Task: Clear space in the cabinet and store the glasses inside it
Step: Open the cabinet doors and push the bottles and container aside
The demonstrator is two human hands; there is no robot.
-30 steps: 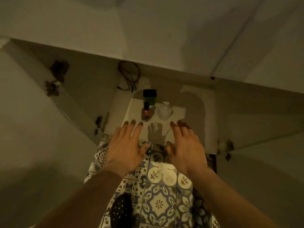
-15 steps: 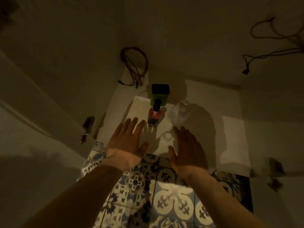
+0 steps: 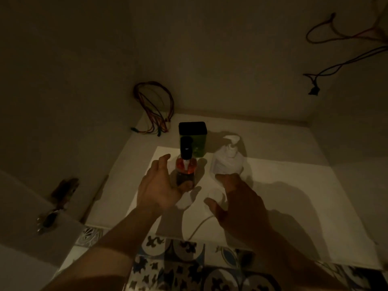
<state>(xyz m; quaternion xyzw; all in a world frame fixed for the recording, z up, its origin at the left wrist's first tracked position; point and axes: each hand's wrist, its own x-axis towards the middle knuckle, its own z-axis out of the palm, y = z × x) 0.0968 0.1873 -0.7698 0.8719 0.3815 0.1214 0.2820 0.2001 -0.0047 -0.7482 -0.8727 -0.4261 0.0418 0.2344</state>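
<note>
I look into a dim white cabinet with a bare floor (image 3: 294, 185). An orange pump bottle (image 3: 186, 164) with a black top stands near the front. Behind it is a green tin (image 3: 194, 141) with a black lid, and to its right a white pump bottle (image 3: 228, 160). My left hand (image 3: 159, 185) curls around the orange bottle from the left, fingers apart, thumb near its base. My right hand (image 3: 237, 200) is spread just in front of the white bottle, fingertips near its base. No glasses are in view.
A bundle of coloured wires (image 3: 155, 110) lies in the back left corner, and more wires (image 3: 336, 49) hang at the upper right. The open cabinet door with a hinge (image 3: 60, 194) stands at the left. A white cable (image 3: 197, 227) and patterned floor tiles (image 3: 189, 265) lie at the front.
My view and both hands have moved forward into the cabinet. The left hand now cups the orange bottle, and the right hand has reached the white bottle.
</note>
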